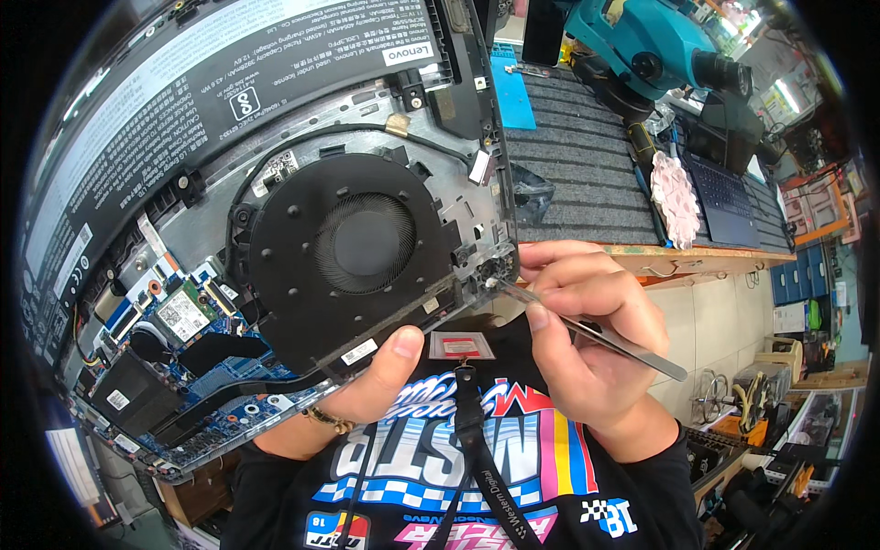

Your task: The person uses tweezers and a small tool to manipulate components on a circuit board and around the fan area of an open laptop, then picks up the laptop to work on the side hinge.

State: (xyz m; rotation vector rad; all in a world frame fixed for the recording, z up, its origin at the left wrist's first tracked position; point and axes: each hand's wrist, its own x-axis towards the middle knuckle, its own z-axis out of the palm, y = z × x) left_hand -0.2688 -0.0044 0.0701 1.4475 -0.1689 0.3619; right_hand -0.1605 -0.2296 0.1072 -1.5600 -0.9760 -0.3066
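The fan (302,302) is black — the circuit board (220,383) blue. The tweezers (632,347) are silver-grey, the microscope (632,37) teal — the mat (577,156) striped grey.

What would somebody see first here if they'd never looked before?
Probably the round black fan in the middle of the opened laptop, with a big dark battery above and left of it. Next, the shiny tweezers in the right hand, at the laptop's corner. Then the bright teal microscope at the top right.
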